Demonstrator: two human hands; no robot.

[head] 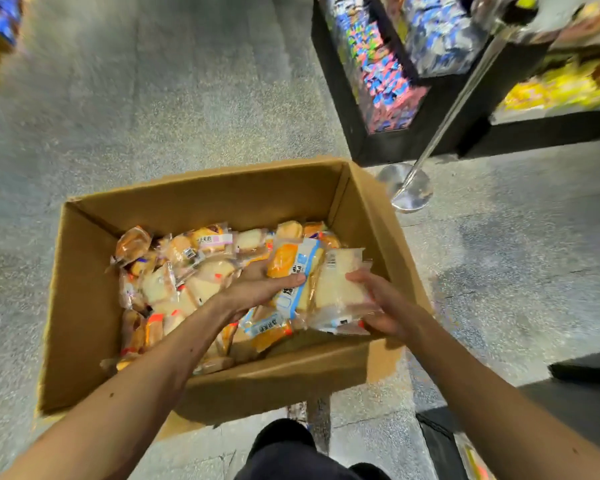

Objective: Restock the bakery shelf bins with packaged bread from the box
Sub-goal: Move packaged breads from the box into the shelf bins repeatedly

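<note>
Cardboard formed the open box [201, 188] on the grey floor [153, 98], heaped with packaged bread [174, 271]. At its right side the left hand [257, 289] gripped a blue-and-orange packet [295, 261], and the right hand [385, 306] curled its fingers [357, 277] round a pale sliced-bread packet [340, 285] touching it. Black shelf bins [385, 81] stood blurred at the far right.

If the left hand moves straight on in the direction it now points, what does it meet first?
Probably the pale bread pack in the right hand; the left hand, holding an orange pack, points toward it. Depth is unclear.
</note>
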